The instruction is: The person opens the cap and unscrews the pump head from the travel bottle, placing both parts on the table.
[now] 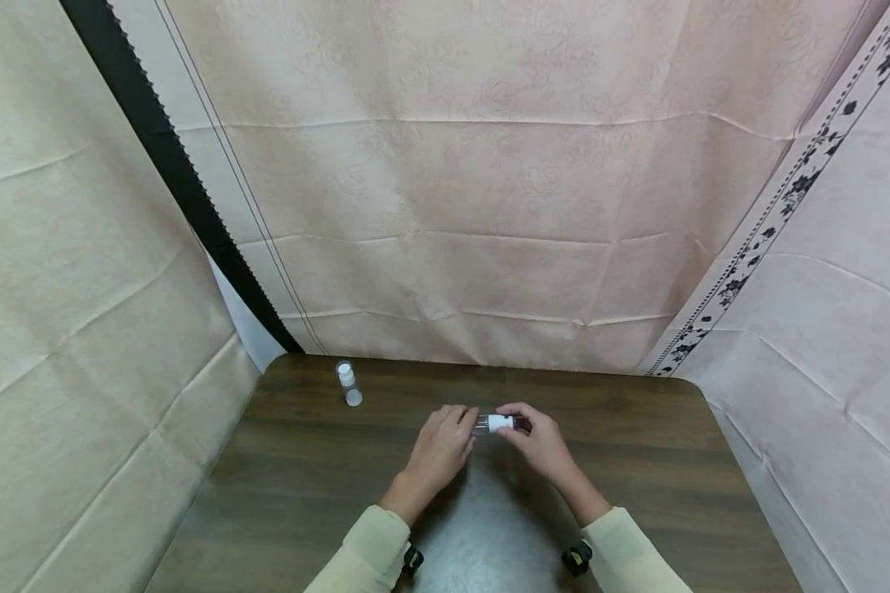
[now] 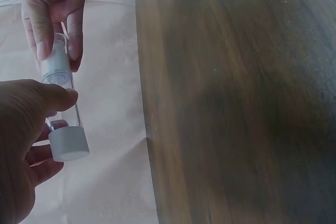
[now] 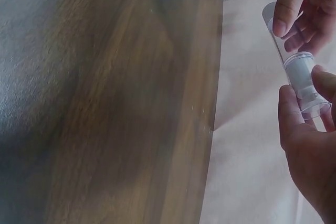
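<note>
Both hands hold a slim clear bottle [image 1: 500, 423] above the table. One end has a pale grey-white base [image 2: 69, 144]; near the other is a white band [image 3: 299, 74] under clear plastic. My left hand [image 1: 441, 445] grips the clear body near the base, thumb across it in the left wrist view. My right hand [image 1: 540, 438] pinches the opposite end between thumb and fingers, around the white band and clear flared rim [image 3: 316, 107]. Fingers partly cover the bottle, so I cannot tell whether its parts are joined or apart.
A similar clear bottle with white ends [image 1: 348, 385] appears to stand at the far left of the brown wooden table [image 1: 282, 461]. Pale cloth [image 1: 452, 206] hangs behind the table's back edge and along both sides.
</note>
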{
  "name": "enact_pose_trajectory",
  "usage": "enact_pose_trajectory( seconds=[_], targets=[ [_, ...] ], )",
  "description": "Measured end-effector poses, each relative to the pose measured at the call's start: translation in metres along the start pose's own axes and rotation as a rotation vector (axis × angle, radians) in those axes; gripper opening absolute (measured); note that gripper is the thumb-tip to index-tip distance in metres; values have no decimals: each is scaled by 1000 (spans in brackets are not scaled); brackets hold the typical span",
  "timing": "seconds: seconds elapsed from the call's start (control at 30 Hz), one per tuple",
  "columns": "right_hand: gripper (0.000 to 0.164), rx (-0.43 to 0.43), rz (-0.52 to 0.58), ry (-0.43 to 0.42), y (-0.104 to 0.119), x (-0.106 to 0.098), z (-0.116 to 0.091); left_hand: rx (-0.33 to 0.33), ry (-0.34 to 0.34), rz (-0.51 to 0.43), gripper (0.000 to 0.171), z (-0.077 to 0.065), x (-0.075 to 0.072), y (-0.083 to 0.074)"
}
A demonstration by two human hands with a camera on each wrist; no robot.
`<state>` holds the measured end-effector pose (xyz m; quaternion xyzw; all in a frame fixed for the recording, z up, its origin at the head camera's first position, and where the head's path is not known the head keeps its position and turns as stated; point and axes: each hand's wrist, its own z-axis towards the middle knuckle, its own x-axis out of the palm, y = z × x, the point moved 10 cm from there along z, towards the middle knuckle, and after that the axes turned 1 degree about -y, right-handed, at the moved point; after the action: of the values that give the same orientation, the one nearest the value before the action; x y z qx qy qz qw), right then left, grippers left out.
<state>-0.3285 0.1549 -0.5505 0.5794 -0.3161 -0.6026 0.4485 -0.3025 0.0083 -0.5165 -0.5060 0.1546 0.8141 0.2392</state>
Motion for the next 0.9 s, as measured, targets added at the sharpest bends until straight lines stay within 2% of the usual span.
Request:
enact_pose_trajectory(
  seconds=[0.43,0.73,0.9],
  targets=[
    [27,-5,-6,-20,-6,-15,-8,37,15,17,44,5,8,-15],
    [27,21,-10,-32,-14,-23,-13,64,-6,19,43,10,12,-24],
    [28,32,-4,-35,-14,-27,-16,62,6,15,42,12,15,-28]
  ],
)
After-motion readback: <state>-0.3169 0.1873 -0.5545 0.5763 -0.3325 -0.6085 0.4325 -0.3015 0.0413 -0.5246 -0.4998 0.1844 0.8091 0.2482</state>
